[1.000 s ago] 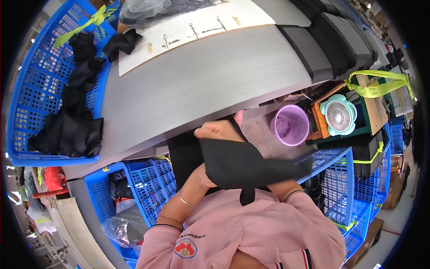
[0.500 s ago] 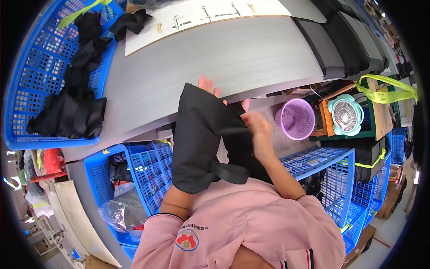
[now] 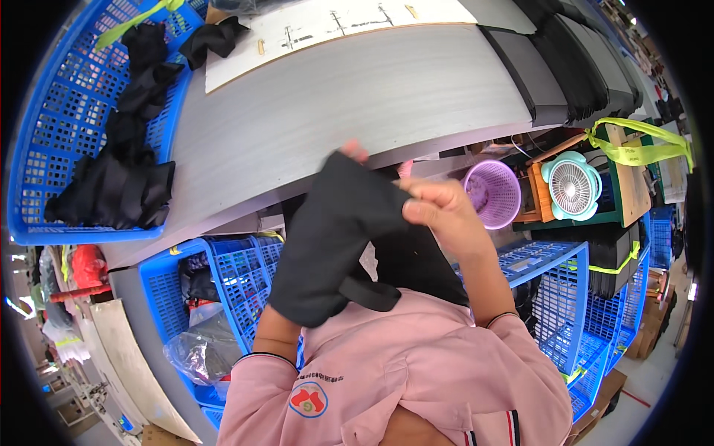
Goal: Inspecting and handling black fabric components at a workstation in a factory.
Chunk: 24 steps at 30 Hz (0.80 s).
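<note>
A black fabric piece (image 3: 335,230), tube-like with a narrow strap loop (image 3: 370,294) hanging at its lower end, is over my left forearm. My left hand (image 3: 355,151) is mostly hidden by the cloth; only blurred fingertips show past its upper corner, close to the table's edge. At the cloth's right side, my right hand (image 3: 439,209) is closed, pinching the edge between thumb and fingers.
A grey table (image 3: 357,97) bears a white marked board (image 3: 312,56) and stacked black panels (image 3: 532,70). Black fabric pieces fill a blue basket (image 3: 82,111) at left. Blue crates (image 3: 249,286) flank me. A purple bin (image 3: 492,195) and a small fan (image 3: 571,186) stand at right.
The fabric piece has tilted rightward at its top and shifted left at its lower end. My right hand has turned more upright and pinches the cloth's edge. My left fingertips show less.
</note>
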Each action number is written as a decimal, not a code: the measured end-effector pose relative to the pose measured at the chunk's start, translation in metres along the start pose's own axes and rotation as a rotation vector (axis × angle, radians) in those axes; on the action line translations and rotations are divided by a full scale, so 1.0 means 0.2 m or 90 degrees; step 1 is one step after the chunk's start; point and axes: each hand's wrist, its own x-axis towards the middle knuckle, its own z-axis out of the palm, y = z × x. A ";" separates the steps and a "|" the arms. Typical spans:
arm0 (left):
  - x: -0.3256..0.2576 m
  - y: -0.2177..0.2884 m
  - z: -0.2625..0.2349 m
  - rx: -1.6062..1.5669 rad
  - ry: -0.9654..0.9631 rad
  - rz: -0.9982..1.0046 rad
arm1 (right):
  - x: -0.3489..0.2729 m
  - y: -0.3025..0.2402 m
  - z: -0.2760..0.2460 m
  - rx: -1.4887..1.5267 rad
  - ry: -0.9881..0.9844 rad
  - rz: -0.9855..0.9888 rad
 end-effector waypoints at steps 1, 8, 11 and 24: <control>-0.09 -0.04 -0.02 -0.038 -0.056 -0.048 | 0.07 -0.03 -0.02 -0.018 0.022 -0.018; -0.23 -0.17 -0.17 -0.226 -0.223 -0.151 | 0.24 -0.11 -0.12 0.010 0.239 -0.084; -0.15 -0.16 -0.22 -0.226 -0.205 -0.127 | 0.16 -0.04 -0.07 -0.361 0.250 -0.291; -0.03 -0.19 -0.30 -0.183 -0.280 -0.122 | 0.17 -0.04 -0.08 -0.445 0.010 -0.213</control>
